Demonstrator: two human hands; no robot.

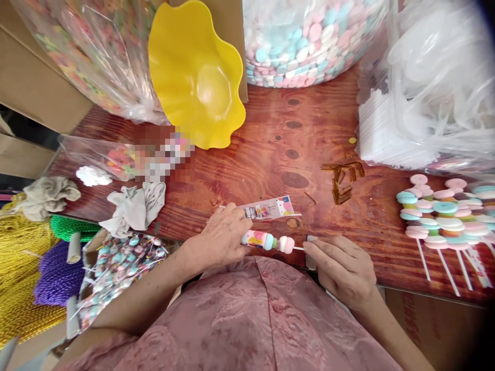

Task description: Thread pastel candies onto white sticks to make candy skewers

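Observation:
A candy skewer (286,245) with pink, white, blue and green pieces lies sideways at the table's front edge. Its left part sits in a small printed plastic bag (256,238). My left hand (226,232) is closed on this bag, and its fingers hide the far end. Between the fingertips of my right hand (344,265) is the white stick at the skewer's right end. Just beyond my left hand, a flat printed bag (270,208) rests on the wood. Gold twist ties (342,180) lie in a loose pile farther right.
Several candy skewers (444,211) lie at the right, below bagged white sticks (390,129). A yellow wavy bowl (197,77) stands between big candy bags. Crumpled grey cloth (135,206) lies left. Below the table's left edge, a box holds wrapped skewers (119,268).

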